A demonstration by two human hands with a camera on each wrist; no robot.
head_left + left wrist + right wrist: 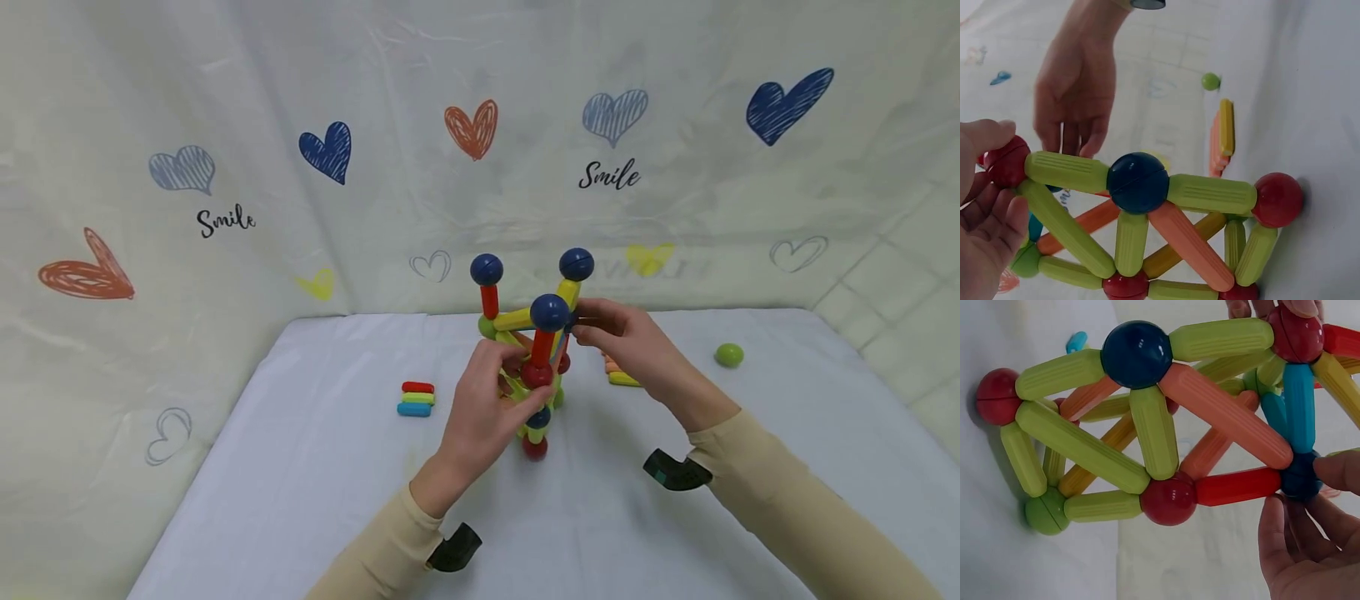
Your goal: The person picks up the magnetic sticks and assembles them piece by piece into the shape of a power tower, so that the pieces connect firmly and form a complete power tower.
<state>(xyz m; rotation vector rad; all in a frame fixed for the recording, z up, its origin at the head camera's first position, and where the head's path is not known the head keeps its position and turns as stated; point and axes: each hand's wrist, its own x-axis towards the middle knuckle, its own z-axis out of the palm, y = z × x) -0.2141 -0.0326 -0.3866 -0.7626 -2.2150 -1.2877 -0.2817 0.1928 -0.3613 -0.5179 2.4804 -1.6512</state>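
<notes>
A tower of coloured magnetic rods and balls (1168, 499) stands on the white table, its lower triangles made mostly of lime rods. My left hand (487, 396) pinches a red ball (1010, 164) on its near upper side. Across from it, my right hand (626, 337) pinches a dark blue ball (1300, 477) between thumb and fingers. A red rod (543, 348) rises from the left hand's ball to a blue ball (551, 313). Two more blue balls top the tower: one on a red rod (489, 302), the other on a yellow rod (568, 292).
Left of the tower lie a red rod (417, 387), a lime rod (418, 399) and a blue rod (414, 410). Salmon rods and a yellow rod (624, 379) lie partly behind my right hand. Farther right sits a loose green ball (729, 355). A heart-printed curtain (405, 208) hangs behind.
</notes>
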